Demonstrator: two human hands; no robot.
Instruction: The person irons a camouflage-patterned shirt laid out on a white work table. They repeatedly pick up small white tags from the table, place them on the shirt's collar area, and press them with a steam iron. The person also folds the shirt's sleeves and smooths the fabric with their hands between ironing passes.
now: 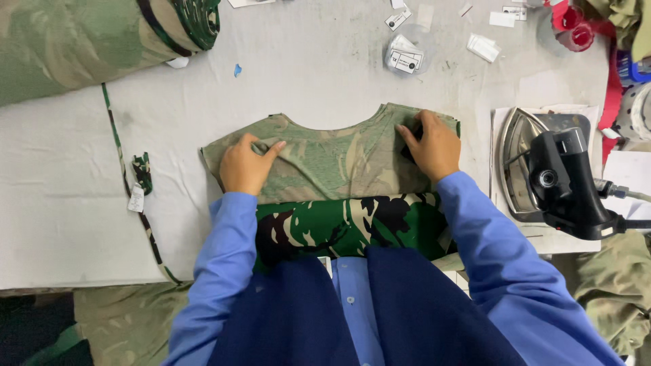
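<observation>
While both hands press flat on the camouflage garment (332, 166), left hand (244, 166) pinches its left shoulder fold; right hand (430, 146) lies open on the right shoulder. Steam iron (542, 173) rests right of the garment.

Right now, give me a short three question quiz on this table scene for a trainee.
1. True or false: both hands rest on the camouflage garment.
2. Which side of the garment is the iron on: A left, B right?
3. What lies at the table's top left corner?

Key:
1. True: left hand and right hand press on it.
2. B.
3. A fabric roll.
</observation>
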